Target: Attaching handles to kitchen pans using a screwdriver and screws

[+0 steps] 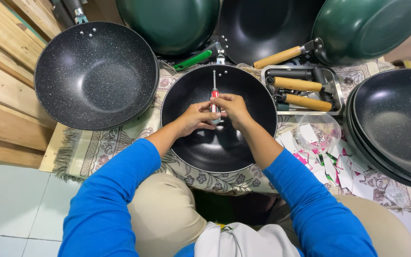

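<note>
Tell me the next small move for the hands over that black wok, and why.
Probably turn the screwdriver with both hands. Its tip already points at the rivet holes on the far rim of the black wok, where a handle bracket sits, and both hands grip its handle.

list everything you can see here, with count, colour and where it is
wok under the hands: 1, black, centre on the mat
screwdriver: 1, red and clear handle, tip toward the wok's far rim
speckled wok: 1, black, far left
other woks: several, green and black, top and right
wooden handles: 3, tan, metal tray right of centre
clear bowl: 1, right, by paper slips
mat: 1, floral beige
left hand: on screwdriver
right hand: on screwdriver
</note>
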